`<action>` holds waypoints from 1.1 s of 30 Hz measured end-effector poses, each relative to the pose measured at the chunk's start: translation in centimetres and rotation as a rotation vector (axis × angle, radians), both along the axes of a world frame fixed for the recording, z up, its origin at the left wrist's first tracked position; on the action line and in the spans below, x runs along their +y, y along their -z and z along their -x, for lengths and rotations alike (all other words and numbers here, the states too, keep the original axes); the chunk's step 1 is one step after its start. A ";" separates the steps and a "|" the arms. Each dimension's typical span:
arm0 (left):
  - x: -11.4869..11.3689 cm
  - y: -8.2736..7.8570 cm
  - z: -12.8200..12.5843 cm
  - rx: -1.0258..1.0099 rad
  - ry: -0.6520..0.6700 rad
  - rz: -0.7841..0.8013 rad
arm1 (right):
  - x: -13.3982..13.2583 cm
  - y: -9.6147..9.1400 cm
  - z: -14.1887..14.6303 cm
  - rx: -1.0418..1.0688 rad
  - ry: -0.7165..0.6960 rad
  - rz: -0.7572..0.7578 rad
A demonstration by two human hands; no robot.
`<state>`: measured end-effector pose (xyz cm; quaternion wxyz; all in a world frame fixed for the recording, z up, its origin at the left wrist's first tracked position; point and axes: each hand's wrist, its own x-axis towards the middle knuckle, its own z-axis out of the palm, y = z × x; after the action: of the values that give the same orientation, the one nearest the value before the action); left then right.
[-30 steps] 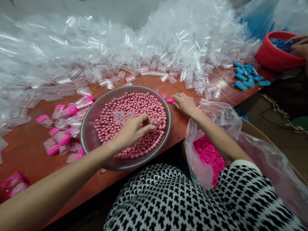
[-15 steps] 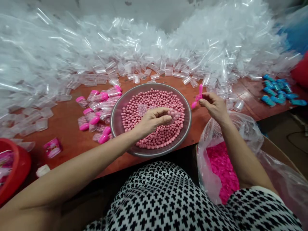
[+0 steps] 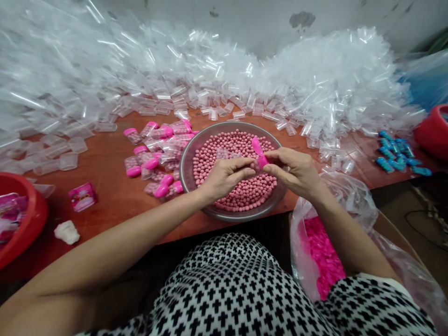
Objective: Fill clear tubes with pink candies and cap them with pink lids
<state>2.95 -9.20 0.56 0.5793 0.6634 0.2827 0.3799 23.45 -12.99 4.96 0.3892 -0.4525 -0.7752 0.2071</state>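
A round metal pan (image 3: 187,163) full of small pink balls (image 3: 224,151) sits on the red-brown table in front of me. Over it my left hand (image 3: 226,176) pinches a small clear plastic container, mostly hidden by my fingers. My right hand (image 3: 296,171) meets it from the right, fingers closed on pink caps (image 3: 259,151); one cap sticks up above the fingertips. Left of the pan lie several filled containers with pink caps (image 3: 154,149).
A huge heap of empty clear containers (image 3: 210,70) fills the table's back. A red bowl (image 3: 24,224) stands at the left, another red bowl (image 3: 436,133) at far right, beside blue-capped containers (image 3: 397,156). A clear bag of pink caps (image 3: 324,254) sits by my right knee.
My right hand picked pink caps off the table and brought them left to meet my left hand over the pan. My view shifted left and up.
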 end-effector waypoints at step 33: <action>0.8 0.4 1.4 -0.201 0.017 0.182 | 1.0 0.5 1.2 0.109 0.071 -0.066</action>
<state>1.56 -8.36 0.14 0.6659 0.5688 0.2509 0.4124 22.28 -12.01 4.42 0.4528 -0.4545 -0.7426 0.1920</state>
